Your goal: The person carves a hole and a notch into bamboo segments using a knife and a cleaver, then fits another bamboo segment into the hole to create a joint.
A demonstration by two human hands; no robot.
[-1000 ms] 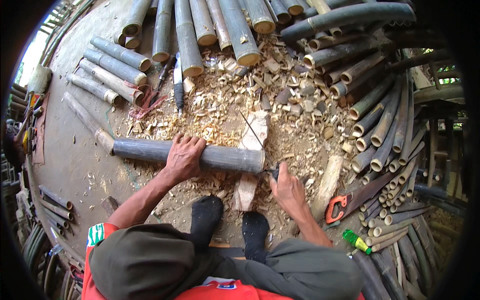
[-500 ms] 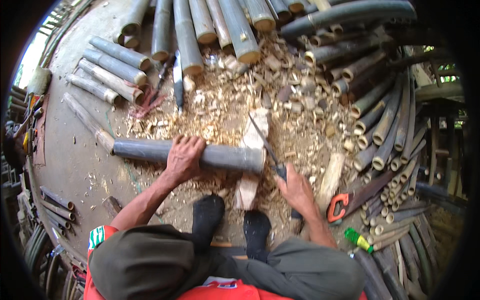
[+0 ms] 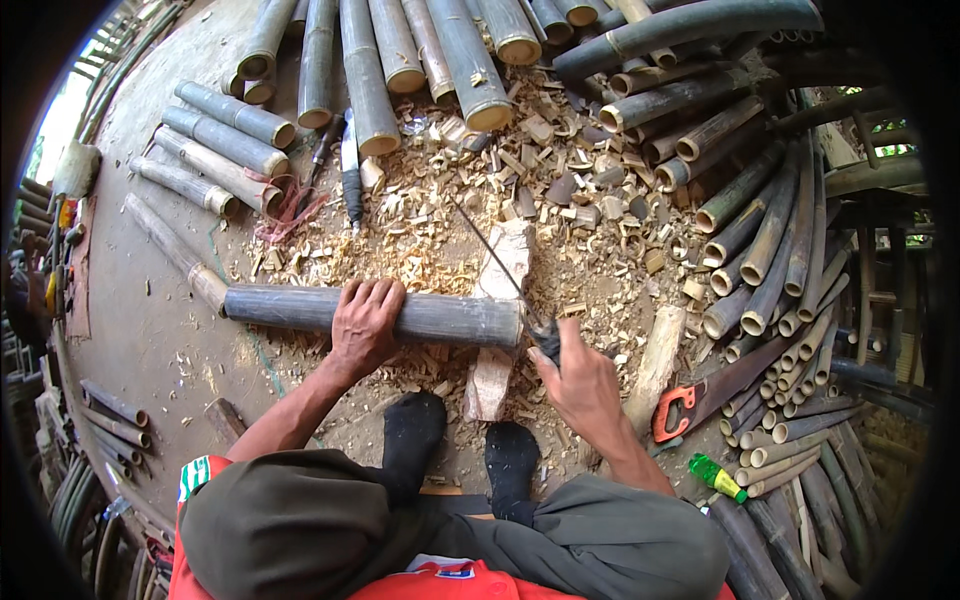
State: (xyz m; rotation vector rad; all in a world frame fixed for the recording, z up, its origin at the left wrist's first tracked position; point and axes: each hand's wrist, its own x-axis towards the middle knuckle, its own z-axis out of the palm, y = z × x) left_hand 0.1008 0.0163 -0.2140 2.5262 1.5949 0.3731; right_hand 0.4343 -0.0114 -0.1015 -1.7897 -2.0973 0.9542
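Observation:
A thick dark bamboo length (image 3: 450, 317) lies crosswise before my feet. Its right part rests on a pale wooden block (image 3: 491, 375). My left hand (image 3: 367, 325) is wrapped over the middle of the bamboo. My right hand (image 3: 588, 392) grips the dark handle of a long, thin-bladed knife (image 3: 497, 258) at the bamboo's right end. The blade slants up and to the left, past the cut end and over the block. Whether its edge touches the bamboo, I cannot tell. The palm side of my right hand is hidden.
Wood chips (image 3: 590, 200) cover the ground ahead. A second knife (image 3: 351, 175) lies beyond the bamboo. Cut bamboo pieces (image 3: 225, 135) lie ahead and left, with stacks (image 3: 770, 240) at right. A handsaw (image 3: 715, 390) and green bottle (image 3: 716, 476) lie near my right knee.
The knife's blade has swung left, so it now leans across the bamboo's right end. My right hand has shifted slightly left and turned. My left hand keeps its hold on the bamboo.

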